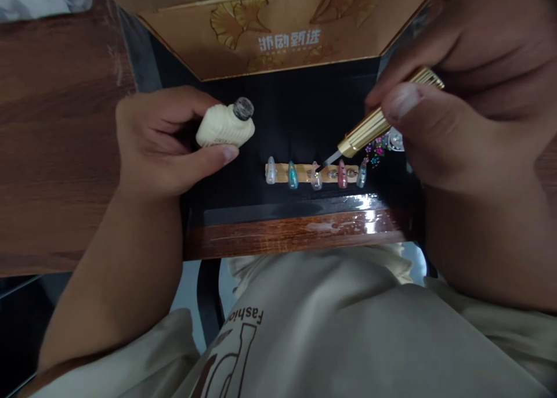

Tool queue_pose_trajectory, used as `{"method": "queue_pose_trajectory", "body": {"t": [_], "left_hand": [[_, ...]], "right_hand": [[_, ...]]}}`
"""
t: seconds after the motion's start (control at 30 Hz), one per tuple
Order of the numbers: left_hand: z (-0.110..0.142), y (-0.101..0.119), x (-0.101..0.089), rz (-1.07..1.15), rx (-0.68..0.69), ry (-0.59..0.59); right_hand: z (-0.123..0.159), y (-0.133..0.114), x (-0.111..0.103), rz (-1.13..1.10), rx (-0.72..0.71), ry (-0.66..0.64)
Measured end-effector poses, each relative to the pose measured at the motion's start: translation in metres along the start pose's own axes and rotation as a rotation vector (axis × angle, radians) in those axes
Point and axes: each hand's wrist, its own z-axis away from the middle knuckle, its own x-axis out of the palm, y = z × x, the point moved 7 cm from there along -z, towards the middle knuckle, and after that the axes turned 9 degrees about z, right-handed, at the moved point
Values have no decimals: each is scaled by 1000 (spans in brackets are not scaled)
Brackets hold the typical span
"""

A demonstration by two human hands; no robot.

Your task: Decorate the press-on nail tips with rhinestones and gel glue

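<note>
At left, the left hand (150, 143) grips a cream bottle (221, 128) in its fingers, the neck uncapped. Beside it, five false nails (316, 181) line a wooden strip (281, 172) on a black mat (278, 116). At right, the right hand (470, 96) pinches a gold brush (365, 132) between its fingers, tip at the middle nail.

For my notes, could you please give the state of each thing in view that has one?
Bottle: uncapped, held in left hand
Gold-handled brush: out of the bottle, in right hand, tip at middle nail
Five nails: decorated, mounted in a row
Strip: lying on black surface
Box: open or closed, cannot tell
</note>
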Motion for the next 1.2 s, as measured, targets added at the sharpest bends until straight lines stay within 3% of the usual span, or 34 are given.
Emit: {"method": "queue_pose_trajectory", "body": {"t": [0.13, 0.4, 0.8, 0.97, 1.2], "left_hand": [[-2, 3, 1, -7, 17, -3], [-6, 5, 3, -12, 50, -31], [-5, 6, 3, -26, 27, -20], [-6, 5, 2, -6, 21, 1], [-4, 5, 3, -7, 22, 2]], "right_hand": [[-1, -9, 4, 130, -121, -42], [4, -13, 7, 191, 17, -111], [-1, -10, 3, 64, -151, -35], [2, -10, 6, 142, -55, -163], [-2, -5, 0, 103, -120, -86]]}}
